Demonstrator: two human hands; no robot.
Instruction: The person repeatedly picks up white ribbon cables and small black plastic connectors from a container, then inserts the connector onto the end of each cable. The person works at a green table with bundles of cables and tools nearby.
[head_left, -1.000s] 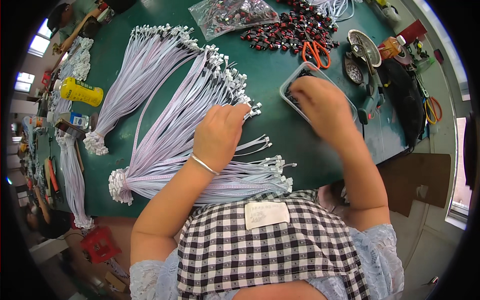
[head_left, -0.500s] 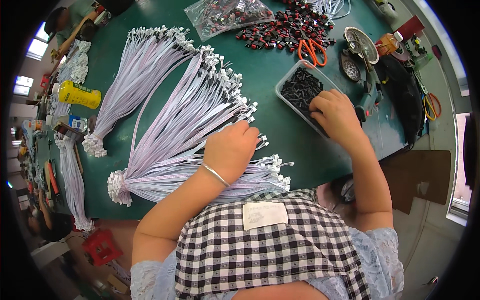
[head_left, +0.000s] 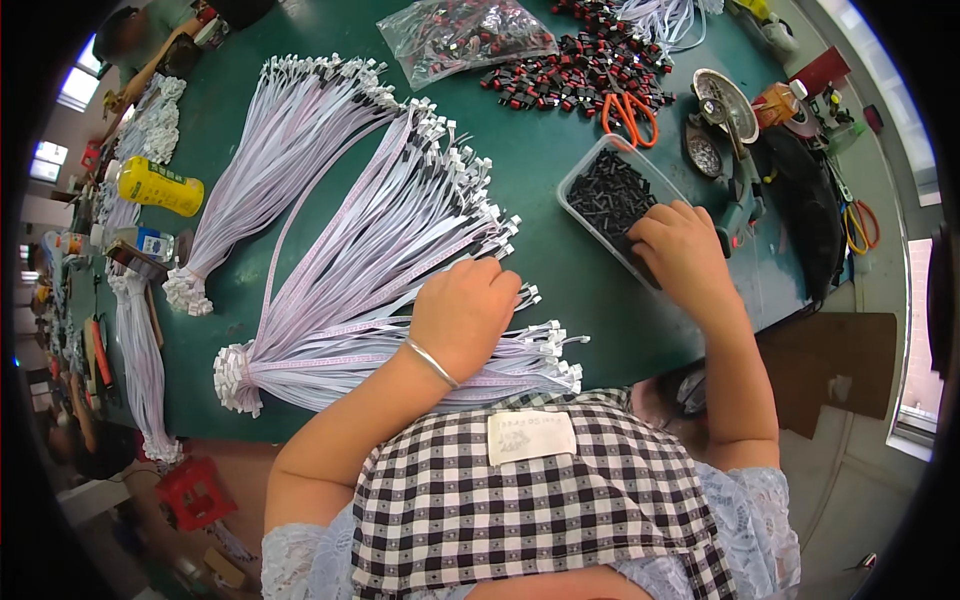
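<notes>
A fanned bundle of white and pale flat ribbon cables (head_left: 345,235) lies on the table, its far ends tipped with small white connectors and some black sleeves. My left hand (head_left: 466,308) rests over the lower part of the fan, fingers curled around a cable near its connector end; the fingertips are mostly hidden. To the right, a clear plastic tub (head_left: 577,208) holds many short black tube pieces (head_left: 612,187). My right hand (head_left: 684,250) reaches over the tub's near edge, fingers bent and pressed together among the pieces. Whatever it pinches is hidden.
A second cable bundle (head_left: 285,140) lies to the left, near a yellow bottle (head_left: 160,187). Beyond the tub are orange-handled scissors (head_left: 630,120), a heap of red-and-black parts (head_left: 575,72) and a clear bag (head_left: 465,40). A metal dish (head_left: 738,90) and a green-handled tool (head_left: 740,205) stand right.
My right hand has shifted slightly toward the near side of the tub, leaving more black pieces in sight. My left hand stays over the cables, a little lower in the picture.
</notes>
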